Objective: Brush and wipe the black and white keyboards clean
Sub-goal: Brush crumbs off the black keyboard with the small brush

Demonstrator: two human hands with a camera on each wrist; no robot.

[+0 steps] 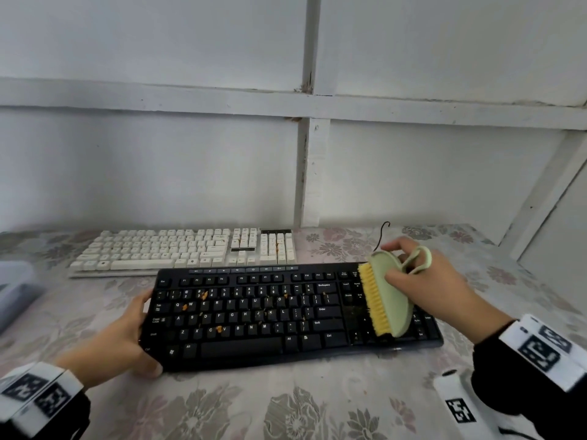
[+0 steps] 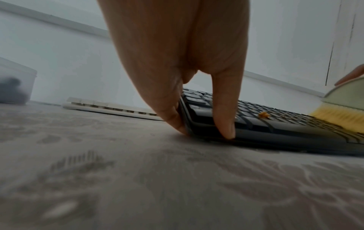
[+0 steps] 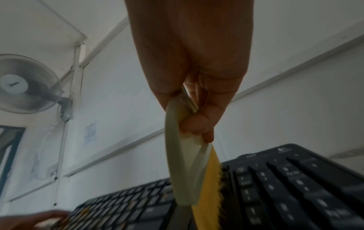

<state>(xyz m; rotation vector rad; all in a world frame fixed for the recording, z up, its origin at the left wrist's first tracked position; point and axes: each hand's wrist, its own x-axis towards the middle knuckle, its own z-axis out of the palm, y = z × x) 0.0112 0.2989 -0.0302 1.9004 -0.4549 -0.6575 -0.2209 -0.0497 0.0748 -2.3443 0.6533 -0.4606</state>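
Observation:
The black keyboard (image 1: 270, 315) lies on the floral cloth in front of me, with orange crumbs (image 1: 218, 328) scattered over its left and middle keys. My left hand (image 1: 127, 338) grips its left end, thumb at the front edge and fingers along the side (image 2: 177, 115). My right hand (image 1: 425, 277) holds a pale green brush (image 1: 389, 296) with yellow bristles (image 1: 374, 300), tilted on edge over the keys left of the number pad. From the right wrist the brush (image 3: 183, 163) hangs from my fingers over the keyboard (image 3: 295, 186). The white keyboard (image 1: 187, 249) lies behind.
A translucent box (image 1: 16, 290) stands at the left table edge. A white roller-like object (image 1: 457, 404) with a black marker lies at the front right. A thin black cable (image 1: 381, 233) curls up behind the brush. The white panelled wall closes the back.

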